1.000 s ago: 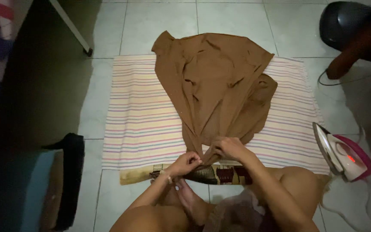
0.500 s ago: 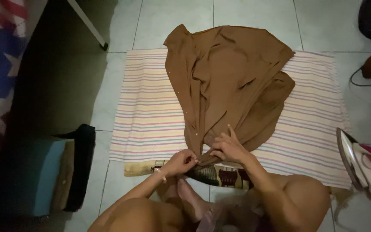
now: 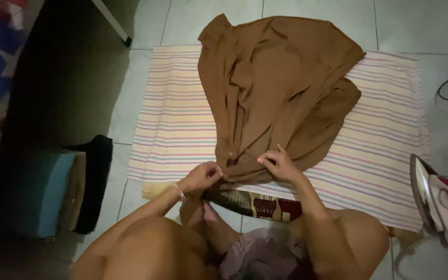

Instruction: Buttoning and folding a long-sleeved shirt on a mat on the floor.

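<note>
Both hands pinch the near edge of the brown garment [image 3: 276,93]: the left hand [image 3: 203,176] curls closed on the cloth, and the right hand [image 3: 278,165] grips it with fingers bent. The fingertips are hidden in folds. The garment spreads far from the hands over a striped cloth [image 3: 172,119] on the floor. An iron [image 3: 442,205] stands at the right, partly cut off.

Pink-white iron [image 3: 444,205] upright at rt – dark patterned mat [image 3: 265,203], folded stack [image 3: 71,189] left
</note>
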